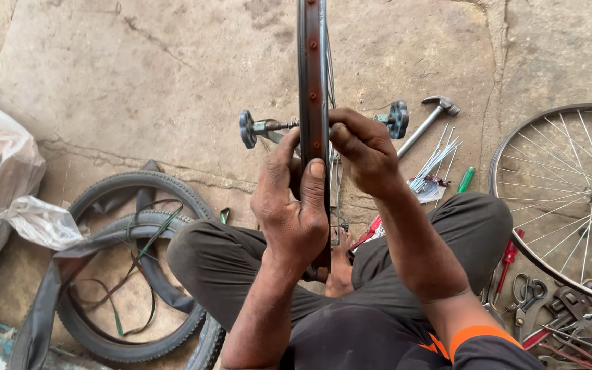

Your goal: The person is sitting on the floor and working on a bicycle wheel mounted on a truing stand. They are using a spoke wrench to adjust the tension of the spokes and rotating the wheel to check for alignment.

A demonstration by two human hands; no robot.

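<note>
Upright at twelve o'clock, cut off by the top edge, a rusty metal bicycle wheel rim stands edge-on, spokes barely visible. Left hand clasps its rim; right hand pinches beside, fingertips hidden. Worn black rubber tyres lie at eight o'clock.

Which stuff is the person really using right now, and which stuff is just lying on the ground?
In use: wheel rim, left hand, right hand, axle.
Lying about: tyres, hammer, loose spokes, second wheel, pliers.
</note>
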